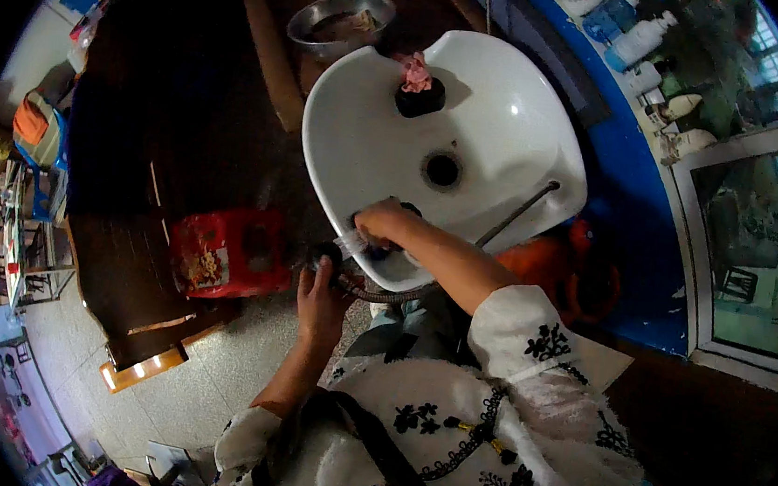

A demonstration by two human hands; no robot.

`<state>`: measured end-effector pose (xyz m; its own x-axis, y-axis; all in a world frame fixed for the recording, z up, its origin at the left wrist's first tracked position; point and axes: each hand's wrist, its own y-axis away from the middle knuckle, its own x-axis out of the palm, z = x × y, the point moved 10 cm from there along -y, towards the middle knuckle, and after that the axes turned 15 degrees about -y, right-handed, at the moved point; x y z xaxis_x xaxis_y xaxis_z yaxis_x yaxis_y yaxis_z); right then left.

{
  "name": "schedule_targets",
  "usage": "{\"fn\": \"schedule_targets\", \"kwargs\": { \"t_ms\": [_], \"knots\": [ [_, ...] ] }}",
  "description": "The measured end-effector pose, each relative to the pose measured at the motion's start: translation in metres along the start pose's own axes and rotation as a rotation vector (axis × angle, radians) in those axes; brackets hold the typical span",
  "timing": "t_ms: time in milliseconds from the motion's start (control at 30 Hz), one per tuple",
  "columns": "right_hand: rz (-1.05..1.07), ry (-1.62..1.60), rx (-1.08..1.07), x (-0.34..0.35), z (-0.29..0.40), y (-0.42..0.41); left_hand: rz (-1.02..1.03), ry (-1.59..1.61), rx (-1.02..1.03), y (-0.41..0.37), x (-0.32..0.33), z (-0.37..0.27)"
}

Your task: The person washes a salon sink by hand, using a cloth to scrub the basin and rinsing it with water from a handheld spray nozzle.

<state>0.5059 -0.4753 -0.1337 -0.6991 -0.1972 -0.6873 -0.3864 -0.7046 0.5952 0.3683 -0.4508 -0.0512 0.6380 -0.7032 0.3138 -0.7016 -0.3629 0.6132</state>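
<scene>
A white ceramic salon shampoo basin (pixel 512 128) with a dark drain lies before me. My left hand (pixel 322 300) is closed around a black hand shower (pixel 326 256) beside the basin's near left rim, and water sprays from it towards my other hand. From the shower a ribbed metal hose (pixel 391 298) runs along the outside of the rim. Reaching over the basin, my right hand (pixel 384 225) is bent down at the near left inner wall, on or against something dark; its fingertips are hidden. A crumpled pink cloth (pixel 416 73) rests on a black pad (pixel 419 100) at the far side.
Beyond the basin stands a metal bowl (pixel 305 17) with something in it. A red plastic stool (pixel 230 252) is on the left, near a dark couch (pixel 97 285). Pump bottles (pixel 642 39) line a shelf at the upper right. Something orange (pixel 541 265) lies beneath the basin's right side.
</scene>
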Motion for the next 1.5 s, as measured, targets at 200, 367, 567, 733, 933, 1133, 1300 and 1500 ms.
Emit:
{"fn": "schedule_targets", "kwargs": {
  "t_ms": [200, 367, 567, 733, 933, 1133, 1300, 1500],
  "knots": [
    [-0.509, -0.564, 0.075, -0.067, -0.106, 0.022, 0.066, -0.014, 0.006, -0.005, 0.019, -0.017],
    [-0.214, -0.255, 0.091, 0.002, -0.177, 0.069, 0.165, -0.05, -0.072, 0.0, 0.082, -0.008],
    [-0.273, -0.403, -0.076, -0.015, -0.145, 0.15, 0.274, -0.164, -0.146, 0.001, 0.139, 0.026],
    [-0.372, -0.503, -0.112, -0.017, -0.146, 0.191, 0.238, -0.286, -0.162, -0.02, 0.178, 0.072],
    [-0.647, -1.177, -0.305, -0.041, -0.16, 0.204, 0.153, -0.743, 0.211, -0.079, 0.202, 0.11],
    [-0.434, -1.102, 0.059, -0.037, -0.231, 0.201, 0.083, -1.679, 0.547, -0.077, 0.225, 0.1],
    [-0.675, -1.007, -0.083, -0.097, -0.297, 0.243, 0.022, -1.605, 0.531, -0.079, 0.226, 0.112],
    [-0.822, -0.965, -0.095, -0.152, -0.368, 0.296, 0.141, -1.519, 0.514, -0.107, 0.272, 0.145]
  ]
}}
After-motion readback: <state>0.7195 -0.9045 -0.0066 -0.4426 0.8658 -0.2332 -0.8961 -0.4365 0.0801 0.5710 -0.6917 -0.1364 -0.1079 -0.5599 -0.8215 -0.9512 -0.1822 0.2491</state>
